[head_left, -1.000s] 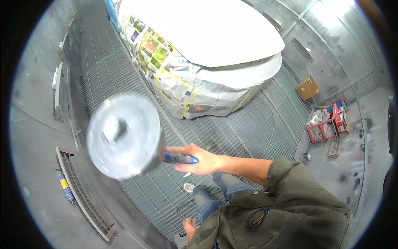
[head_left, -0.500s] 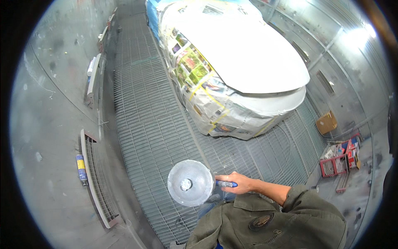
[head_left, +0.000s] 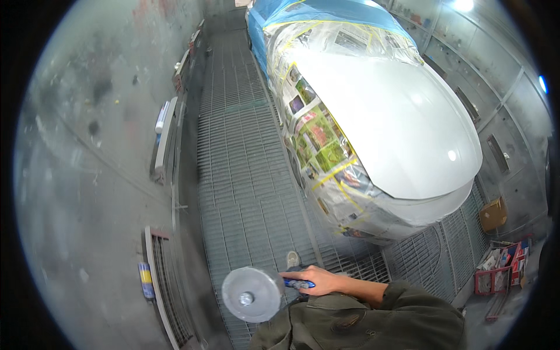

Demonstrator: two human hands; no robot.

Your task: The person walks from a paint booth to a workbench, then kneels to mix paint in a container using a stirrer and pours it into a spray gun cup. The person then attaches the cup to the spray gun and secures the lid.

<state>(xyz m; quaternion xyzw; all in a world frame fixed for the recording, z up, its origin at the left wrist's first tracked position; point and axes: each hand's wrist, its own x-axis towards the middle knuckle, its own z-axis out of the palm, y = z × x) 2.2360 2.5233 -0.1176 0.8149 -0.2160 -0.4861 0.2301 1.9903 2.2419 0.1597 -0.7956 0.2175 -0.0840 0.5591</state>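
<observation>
My right hand is closed around the blue handle of a spray gun. On the gun sits a round grey paint cup, its lid facing up with a small knob in the middle. The gun's nozzle is hidden. Beyond the hand stands a car with a glossy white hood. Newspaper and yellow tape cover the car's side, and blue sheeting wraps its rear part. Gun and hood are apart. My left hand is out of sight.
Metal grating forms the floor, with my shoe on it. Along the left wall are a vent and a blue-and-yellow can. At right lie a cardboard box and a red crate of supplies.
My view has shifted, so the car appears lower and farther right, showing more blue sheeting. The spray gun and right hand sit lower and slightly left in the picture. My shoe now shows.
</observation>
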